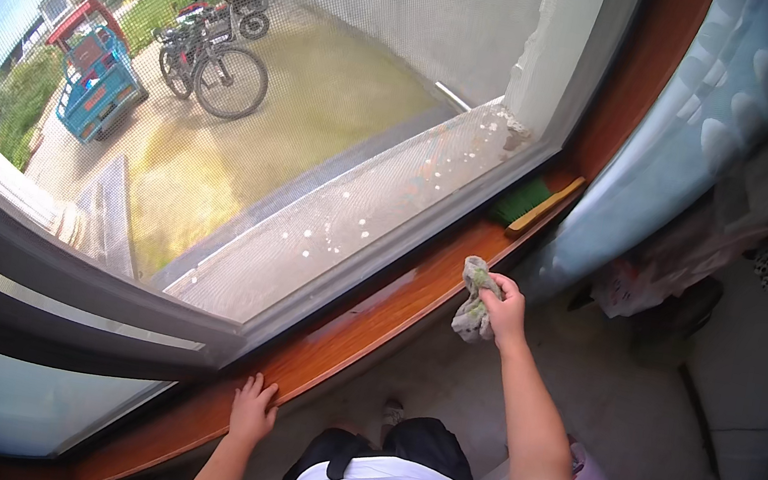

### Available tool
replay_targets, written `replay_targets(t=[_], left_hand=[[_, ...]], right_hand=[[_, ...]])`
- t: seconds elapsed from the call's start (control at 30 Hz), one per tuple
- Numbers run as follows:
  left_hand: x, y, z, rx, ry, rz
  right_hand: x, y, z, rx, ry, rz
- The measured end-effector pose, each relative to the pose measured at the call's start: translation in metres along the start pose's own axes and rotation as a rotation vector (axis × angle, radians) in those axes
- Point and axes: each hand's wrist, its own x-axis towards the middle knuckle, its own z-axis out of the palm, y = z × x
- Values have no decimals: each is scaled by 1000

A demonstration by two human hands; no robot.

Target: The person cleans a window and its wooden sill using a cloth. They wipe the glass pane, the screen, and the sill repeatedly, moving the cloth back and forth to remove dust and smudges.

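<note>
A crumpled grey-green cloth [475, 303] is pinched in my right hand [507, 311], beside the inner edge of a reddish-brown wooden windowsill [373, 306]. My left hand [253, 409] rests on the sill lower down, fingers spread, with nothing in it. Near the sill's far corner lies a brush with a wooden back [545, 209] and green bristles, on its side against the window frame. A mesh insect screen [342, 120] fills the window opening above the sill.
A pale blue curtain [662, 148] hangs at the right end of the sill. Bags [637, 284] and other items stand behind it on the right. Grey floor [583, 362] stretches below the sill. Beyond the screen are a bicycle [228, 80] and a blue cargo tricycle [99, 86].
</note>
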Motion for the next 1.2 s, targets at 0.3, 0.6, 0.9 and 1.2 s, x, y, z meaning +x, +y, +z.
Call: replay_targets(t=[0.3,0.6,0.9,1.2], left_hand=[[3,-2,-3,-7,-28,-10],[6,-3,-4,-24,-44,-4],[5,-6,-1,-39,-35,-3],[1,-5,3,-92,-13,-46]], right_hand=[[94,16,30,-939,-117,-35],[26,10,77,-1084,37,-242],[-155,-17,180,-713,-668,-671],[-61,-4,108,-826,-356,-650]])
